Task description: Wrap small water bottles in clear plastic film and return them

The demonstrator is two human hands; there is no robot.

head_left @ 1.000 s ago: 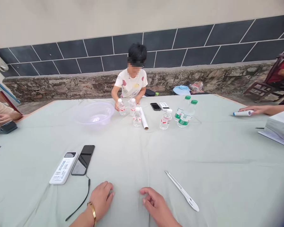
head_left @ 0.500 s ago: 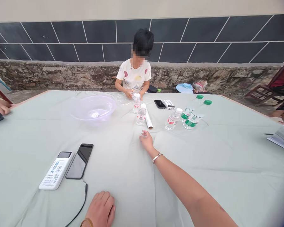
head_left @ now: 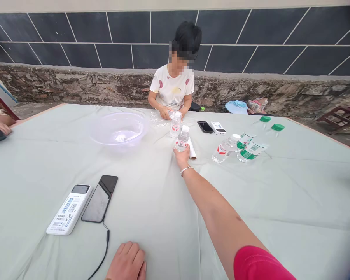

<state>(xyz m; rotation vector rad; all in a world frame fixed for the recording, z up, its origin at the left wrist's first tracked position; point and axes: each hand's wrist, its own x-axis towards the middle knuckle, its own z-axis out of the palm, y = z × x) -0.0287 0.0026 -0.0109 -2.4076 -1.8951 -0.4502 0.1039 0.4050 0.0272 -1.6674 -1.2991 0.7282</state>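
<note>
My right hand [head_left: 181, 157] reaches across the table and wraps its fingers round the lower part of a small clear water bottle [head_left: 182, 140] with a white cap. This bottle stands upright on the cloth. Just behind it is a second white-capped bottle [head_left: 175, 126], and a white roll [head_left: 193, 151] lies close by on the right. Near the front edge my left hand [head_left: 127, 262] rests on the cloth, its fingers curled in and nothing seen in them. A black phone [head_left: 100, 200] with a strap and a white power bank [head_left: 69, 210] lie to its left.
A clear purplish basin [head_left: 99, 134] sits left of the bottles. Another white-capped bottle [head_left: 224, 149] and two green-capped bottles [head_left: 252, 151] stand at right. A person [head_left: 172, 87] sits opposite handling clear plastic; another person's hand [head_left: 1, 126] is at far left.
My right hand has moved forward to the near white-capped bottle and closed round it. My left hand stays on the table. The view has shifted slightly.
</note>
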